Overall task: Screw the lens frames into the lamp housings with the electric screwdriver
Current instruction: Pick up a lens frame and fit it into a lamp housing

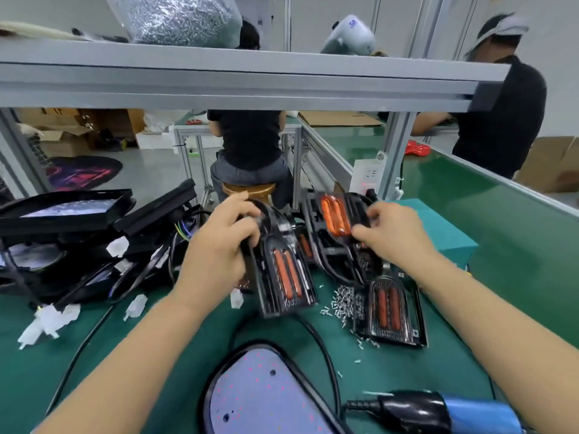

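Observation:
My left hand point(219, 242) grips the top of a black lens frame with two orange strips point(286, 278), held tilted above the green table. My right hand point(388, 233) pinches a second black lens frame with orange strips point(335, 216), lifted off a stack of similar frames behind it. A third frame point(390, 311) lies flat on the table to the right. A lamp housing with a pale speckled inside point(260, 399) lies at the near edge. The electric screwdriver point(445, 411), black and blue, lies on its side at the bottom right, untouched.
Loose screws point(341, 300) are scattered between the frames. A heap of black housings with wires and white connectors point(78, 245) fills the left. A teal box point(445, 233) stands at right. An aluminium shelf beam point(250, 86) crosses overhead. Other people work beyond.

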`<control>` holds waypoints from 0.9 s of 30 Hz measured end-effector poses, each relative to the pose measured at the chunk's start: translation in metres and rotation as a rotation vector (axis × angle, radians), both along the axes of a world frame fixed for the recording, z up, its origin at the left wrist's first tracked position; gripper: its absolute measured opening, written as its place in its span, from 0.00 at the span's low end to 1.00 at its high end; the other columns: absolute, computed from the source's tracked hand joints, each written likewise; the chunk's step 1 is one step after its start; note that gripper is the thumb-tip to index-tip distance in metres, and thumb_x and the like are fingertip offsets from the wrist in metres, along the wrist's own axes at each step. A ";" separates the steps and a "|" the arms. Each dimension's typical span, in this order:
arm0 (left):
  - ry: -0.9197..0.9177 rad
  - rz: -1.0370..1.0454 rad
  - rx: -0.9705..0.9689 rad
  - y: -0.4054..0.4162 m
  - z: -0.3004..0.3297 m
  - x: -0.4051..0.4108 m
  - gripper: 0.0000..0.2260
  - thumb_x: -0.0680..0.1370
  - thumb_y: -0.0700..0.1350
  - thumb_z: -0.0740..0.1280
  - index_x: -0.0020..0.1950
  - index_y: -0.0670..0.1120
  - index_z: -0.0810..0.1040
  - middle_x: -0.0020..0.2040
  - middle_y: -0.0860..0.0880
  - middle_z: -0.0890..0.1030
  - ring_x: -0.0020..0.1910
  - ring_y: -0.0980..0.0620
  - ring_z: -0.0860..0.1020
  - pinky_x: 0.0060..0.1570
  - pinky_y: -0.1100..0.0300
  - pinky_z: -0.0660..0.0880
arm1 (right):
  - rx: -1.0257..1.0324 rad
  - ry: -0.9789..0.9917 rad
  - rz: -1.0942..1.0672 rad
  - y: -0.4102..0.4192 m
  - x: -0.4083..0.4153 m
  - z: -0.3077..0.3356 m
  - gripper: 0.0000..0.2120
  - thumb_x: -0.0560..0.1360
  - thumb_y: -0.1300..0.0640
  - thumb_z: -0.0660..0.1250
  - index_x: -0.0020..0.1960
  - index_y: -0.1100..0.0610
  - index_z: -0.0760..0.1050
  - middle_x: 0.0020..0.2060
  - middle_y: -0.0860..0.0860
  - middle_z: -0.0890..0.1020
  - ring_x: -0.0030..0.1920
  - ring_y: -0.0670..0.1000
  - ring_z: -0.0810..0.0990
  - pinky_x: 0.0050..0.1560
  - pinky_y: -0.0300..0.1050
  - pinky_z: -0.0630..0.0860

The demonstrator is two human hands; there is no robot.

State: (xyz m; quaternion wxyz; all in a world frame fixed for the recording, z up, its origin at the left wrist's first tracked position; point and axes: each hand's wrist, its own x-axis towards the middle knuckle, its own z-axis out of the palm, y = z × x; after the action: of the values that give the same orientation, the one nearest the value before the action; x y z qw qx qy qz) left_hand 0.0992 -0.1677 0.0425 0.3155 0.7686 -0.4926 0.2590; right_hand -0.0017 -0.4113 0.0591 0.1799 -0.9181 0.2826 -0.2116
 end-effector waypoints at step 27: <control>-0.435 0.365 1.157 -0.046 0.015 0.079 0.19 0.81 0.41 0.55 0.71 0.51 0.67 0.72 0.50 0.68 0.72 0.48 0.64 0.73 0.48 0.55 | -0.142 -0.010 0.369 -0.013 0.055 -0.017 0.16 0.78 0.55 0.65 0.65 0.56 0.76 0.64 0.53 0.76 0.62 0.53 0.75 0.64 0.46 0.69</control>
State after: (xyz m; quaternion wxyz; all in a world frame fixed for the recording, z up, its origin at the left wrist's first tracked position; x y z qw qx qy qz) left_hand 0.1780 -0.2140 0.0576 -0.3063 0.8159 -0.4666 0.1510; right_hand 0.0531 -0.4240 0.0422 0.1520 -0.9636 0.0929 -0.1991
